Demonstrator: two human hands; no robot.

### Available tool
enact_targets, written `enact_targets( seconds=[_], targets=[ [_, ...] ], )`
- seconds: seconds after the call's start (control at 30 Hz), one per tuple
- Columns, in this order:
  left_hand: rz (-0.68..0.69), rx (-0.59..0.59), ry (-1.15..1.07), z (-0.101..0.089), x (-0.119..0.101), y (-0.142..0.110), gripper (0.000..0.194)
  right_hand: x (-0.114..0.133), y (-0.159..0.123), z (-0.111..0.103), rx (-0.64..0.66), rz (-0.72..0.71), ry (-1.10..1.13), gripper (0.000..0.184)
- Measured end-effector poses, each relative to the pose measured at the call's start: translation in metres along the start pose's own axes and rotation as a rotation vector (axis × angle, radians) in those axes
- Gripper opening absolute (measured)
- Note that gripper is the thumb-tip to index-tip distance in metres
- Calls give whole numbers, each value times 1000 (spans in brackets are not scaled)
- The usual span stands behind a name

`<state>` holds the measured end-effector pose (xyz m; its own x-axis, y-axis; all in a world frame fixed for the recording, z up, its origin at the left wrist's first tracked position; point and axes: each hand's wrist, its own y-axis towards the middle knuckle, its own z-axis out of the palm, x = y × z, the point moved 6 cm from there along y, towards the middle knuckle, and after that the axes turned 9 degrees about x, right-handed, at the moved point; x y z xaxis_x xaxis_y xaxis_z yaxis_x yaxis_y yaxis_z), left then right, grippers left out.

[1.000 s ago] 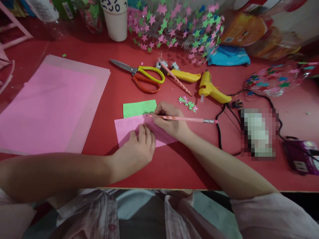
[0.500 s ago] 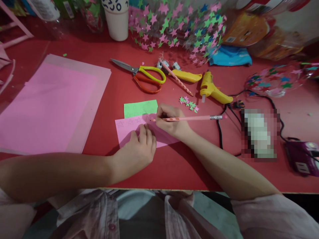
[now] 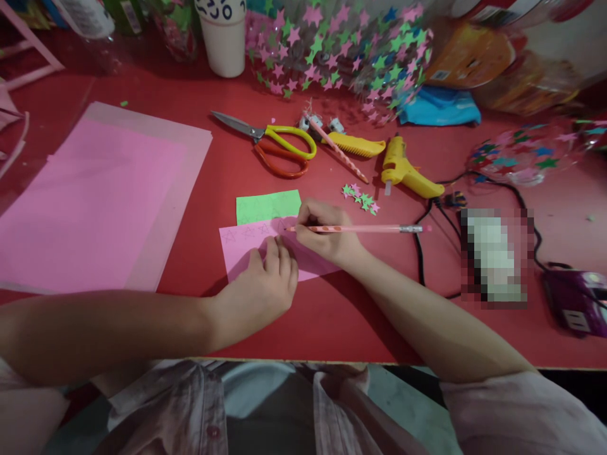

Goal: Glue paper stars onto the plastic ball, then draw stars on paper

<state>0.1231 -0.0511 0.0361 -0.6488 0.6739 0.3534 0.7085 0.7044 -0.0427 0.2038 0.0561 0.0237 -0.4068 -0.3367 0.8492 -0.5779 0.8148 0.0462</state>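
A pink pencil (image 3: pixel 379 229) lies nearly level in my right hand (image 3: pixel 327 234), whose fingers pinch it near the point. Its tip meets a small pink sheet of paper (image 3: pixel 239 253) that bears a row of several hand-drawn stars along its upper edge. My left hand (image 3: pixel 265 278) rests on the same sheet, fingers stretched out and slightly bent, pressing it to the table. Partly under the pink sheet, a green piece of paper (image 3: pixel 265 206) with faint star outlines shows behind it. Part of the pink sheet is hidden by both hands.
Large pink sheets (image 3: pixel 104 202) lie at left. Behind my hands are scissors (image 3: pixel 270 139), a second pencil (image 3: pixel 339 151), a yellow cutter (image 3: pixel 355 144), a yellow glue gun (image 3: pixel 408 170) and small cut stars (image 3: pixel 363 199). Black cable (image 3: pixel 420 259) loops at right. A white cup (image 3: pixel 222 44) stands at the back.
The pencil's tip has shifted very slightly at the rightmost star, and its eraser end has dipped a little. My left hand stays in place on the sheet.
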Motion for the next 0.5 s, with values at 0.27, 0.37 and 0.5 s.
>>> enact_targets(
  seconds=[0.27, 0.37, 0.5],
  targets=[
    [-6, 3, 26, 1, -1, 0, 37, -2, -1, 6, 30, -54, 45, 15],
    [-5, -4, 32, 0, -1, 0, 38, -1, 0, 7, 61, -66, 54, 14],
    [-5, -10, 40, -1, 0, 0, 38, 1, -1, 8, 83, -61, 65, 14]
  ],
)
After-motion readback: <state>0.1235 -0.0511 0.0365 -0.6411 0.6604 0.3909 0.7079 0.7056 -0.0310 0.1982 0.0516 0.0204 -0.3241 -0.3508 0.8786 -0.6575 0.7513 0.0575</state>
